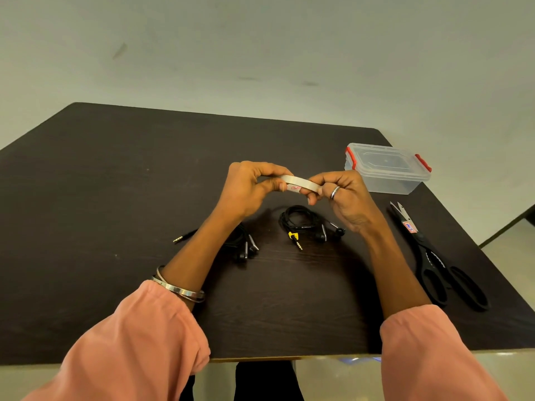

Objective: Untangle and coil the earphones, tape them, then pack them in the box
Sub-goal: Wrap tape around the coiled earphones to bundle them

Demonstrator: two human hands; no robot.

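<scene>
A thin roll of whitish tape [298, 183] is held above the dark table between both hands. My left hand [249, 186] pinches its left side and my right hand [344, 198] grips its right side. Below them lies a coiled pair of black earphones [304, 221] with a yellow-marked plug, its earbuds to the right. A second pair of black earphones [246, 247] lies partly hidden under my left forearm, its plug sticking out to the left. A clear plastic box [386, 169] with red clips stands shut at the back right.
Black-handled scissors [434, 259] lie along the table's right edge, blades pointing away from me. The dark table [101, 198] ends in a front edge near my sleeves. A pale floor surrounds it.
</scene>
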